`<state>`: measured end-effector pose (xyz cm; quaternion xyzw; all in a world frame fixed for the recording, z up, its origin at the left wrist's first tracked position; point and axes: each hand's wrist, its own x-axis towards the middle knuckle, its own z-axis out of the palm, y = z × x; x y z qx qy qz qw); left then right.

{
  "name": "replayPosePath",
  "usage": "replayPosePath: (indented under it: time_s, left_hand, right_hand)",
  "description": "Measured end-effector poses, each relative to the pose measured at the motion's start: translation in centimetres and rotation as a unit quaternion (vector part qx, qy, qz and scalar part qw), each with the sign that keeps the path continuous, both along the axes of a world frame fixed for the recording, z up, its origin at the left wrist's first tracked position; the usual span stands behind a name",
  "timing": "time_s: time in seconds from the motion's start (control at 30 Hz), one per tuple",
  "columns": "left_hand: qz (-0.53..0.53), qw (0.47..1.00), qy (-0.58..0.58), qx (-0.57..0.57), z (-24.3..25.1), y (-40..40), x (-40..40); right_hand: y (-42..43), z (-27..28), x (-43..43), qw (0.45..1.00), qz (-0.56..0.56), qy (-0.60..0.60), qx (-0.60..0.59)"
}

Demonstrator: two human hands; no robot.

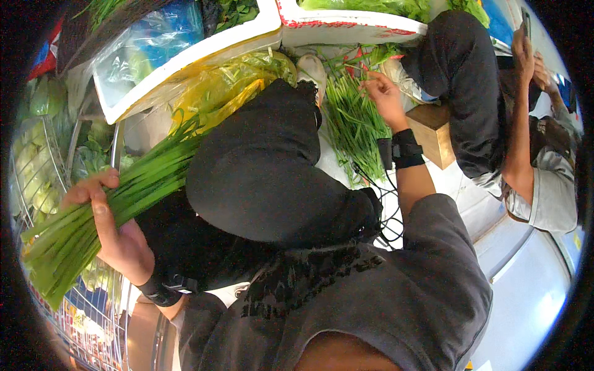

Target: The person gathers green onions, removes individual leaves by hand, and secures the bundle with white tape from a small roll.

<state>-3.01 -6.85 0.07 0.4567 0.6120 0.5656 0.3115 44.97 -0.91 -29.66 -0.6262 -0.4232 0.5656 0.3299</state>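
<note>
A thick bundle of long, flat green leaves, like garlic chives [139, 185], lies across my left hand [116, 227], whose thumb and fingers close around it at the left. On the floor between the shoes spreads a loose pile of similar green stalks [355, 120]. Over the top right of that pile is my right hand [383, 95], its fingers bent, with a thin stalk or two at the fingertips. Red material [355, 62] shows among the greens beside it. Both wrists wear black straps.
White foam boxes [352, 21] with leafy greens stand ahead. A yellow plastic bag [218, 88] lies before the left one. Wire baskets [97, 324] are at left, a wooden block [429, 134] at right. Black cables [392, 208] hang near my knee. Another person [524, 139] sits at right, holding a phone.
</note>
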Motion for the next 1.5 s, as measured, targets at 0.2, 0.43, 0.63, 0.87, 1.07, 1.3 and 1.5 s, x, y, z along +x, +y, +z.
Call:
replayPosePath:
  time_s: [0.2, 0.43, 0.63, 0.87, 1.07, 1.3, 1.5]
  left_hand:
    - [-0.004, 1.000, -0.023, 0.010, 0.6, 0.0, 0.9]
    - [0.008, 1.000, 0.009, 0.025, 2.5, 0.4, 2.4]
    - [-0.005, 0.995, 0.098, -0.024, 2.2, 0.7, 2.5]
    - [-0.063, 0.998, -0.007, 0.026, 1.6, 1.3, 3.5]
    - [-0.059, 0.993, -0.040, 0.090, 1.2, 2.2, 4.9]
    - [-0.071, 0.993, -0.024, 0.096, 1.8, 2.0, 5.1]
    - [-0.068, 0.995, -0.014, 0.076, 2.0, 1.7, 5.4]
  right_hand:
    - [1.6, 10.4, 1.0, 0.996, 0.051, -0.050, 0.049]
    - [4.0, 22.9, -2.8, 0.973, 0.094, 0.043, 0.204]
    - [7.9, 29.0, -9.4, 0.943, 0.131, 0.042, 0.304]
    - [8.3, 33.5, -18.5, 0.915, 0.194, 0.127, 0.329]
    - [4.8, 33.6, -25.3, 0.906, 0.214, 0.168, 0.325]
    - [2.7, 34.7, -27.1, 0.913, 0.205, 0.132, 0.326]
    - [2.3, 34.8, -27.3, 0.911, 0.199, 0.099, 0.348]
